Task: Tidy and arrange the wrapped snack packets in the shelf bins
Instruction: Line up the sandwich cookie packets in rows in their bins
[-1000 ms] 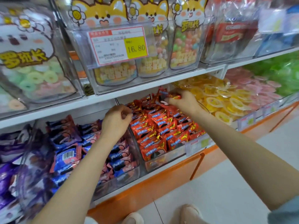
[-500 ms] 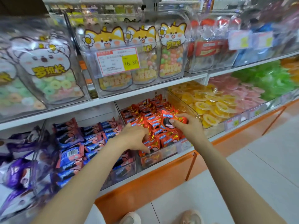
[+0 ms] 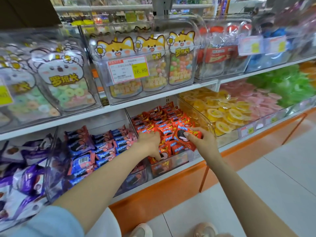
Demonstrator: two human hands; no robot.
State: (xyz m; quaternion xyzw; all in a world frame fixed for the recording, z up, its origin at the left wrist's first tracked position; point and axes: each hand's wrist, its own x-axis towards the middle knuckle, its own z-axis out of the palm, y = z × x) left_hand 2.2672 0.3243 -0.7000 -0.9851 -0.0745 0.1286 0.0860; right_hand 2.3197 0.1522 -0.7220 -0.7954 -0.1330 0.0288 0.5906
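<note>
1. Your right hand (image 3: 203, 141) pinches a red packet (image 3: 179, 132) between thumb and fingers, over the front-right rows of the bin (image 3: 171, 165).
2. The packet's long axis runs left-right, across the bin.
3. Your left hand (image 3: 149, 140) is just left of it, fingers dug into the front row. Can't tell if it grips anything.
4. The low spot looks to be forward of and below the packet, so your right hand is nearer.

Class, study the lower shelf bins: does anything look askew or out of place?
Yes. The blue packets lie jumbled at mixed angles, one barcode-side up, unlike the mostly rowed red packets. The right hand holds one red packet.
</note>
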